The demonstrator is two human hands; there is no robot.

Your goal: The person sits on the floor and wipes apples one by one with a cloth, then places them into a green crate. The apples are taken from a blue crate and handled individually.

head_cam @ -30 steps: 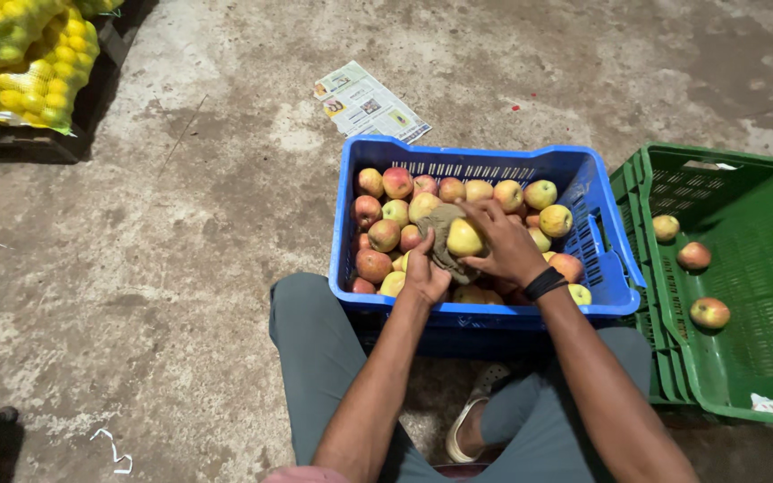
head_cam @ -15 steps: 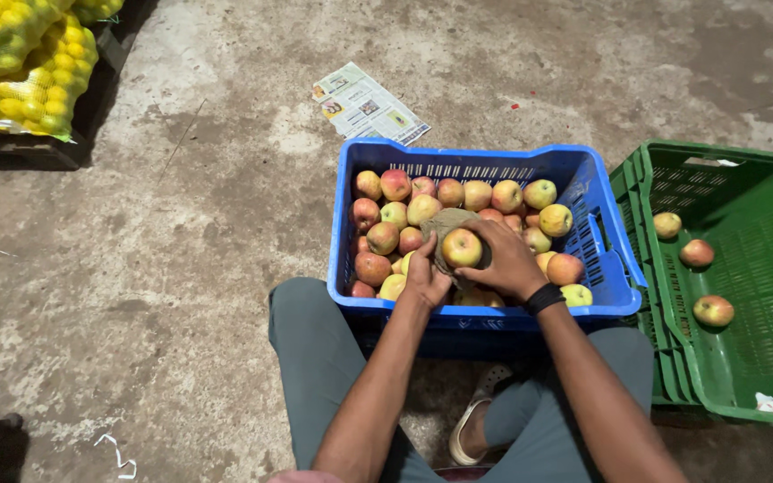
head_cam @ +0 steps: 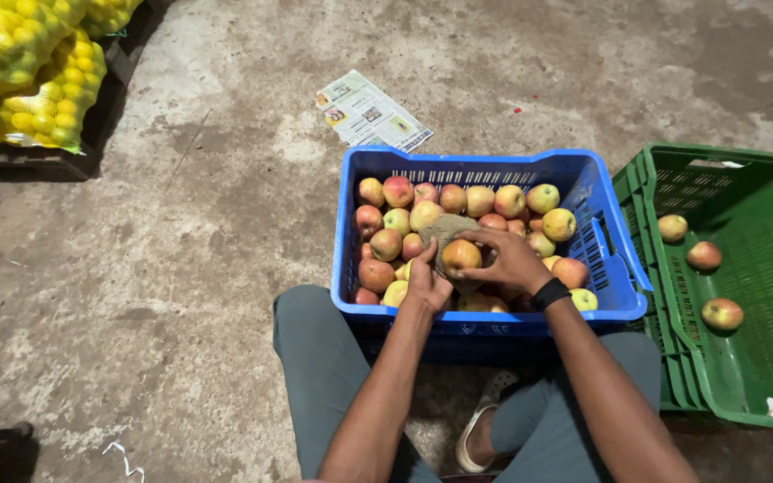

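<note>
Both hands work over the blue crate [head_cam: 485,170] of slotted plastic, heaped with smooth round apples, red blushed over yellow. The right hand [head_cam: 510,261], a black band at its wrist, curls its fingers closed around one apple [head_cam: 461,256] together with a coarse brownish cloth [head_cam: 445,229] bunched behind it — the left hand [head_cam: 426,284] presses against the fruit from seven o'clock, fingers together. A second ago the apple showed a pale yellow face; now a redder, orange side is up. At three o'clock a green crate [head_cam: 673,295] holds three apples [head_cam: 703,256] well apart. Rough, stained concrete floor [head_cam: 181,224]; a printed leaflet [head_cam: 370,113] at twelve, yellow net sacks [head_cam: 20,72] at ten.
</note>
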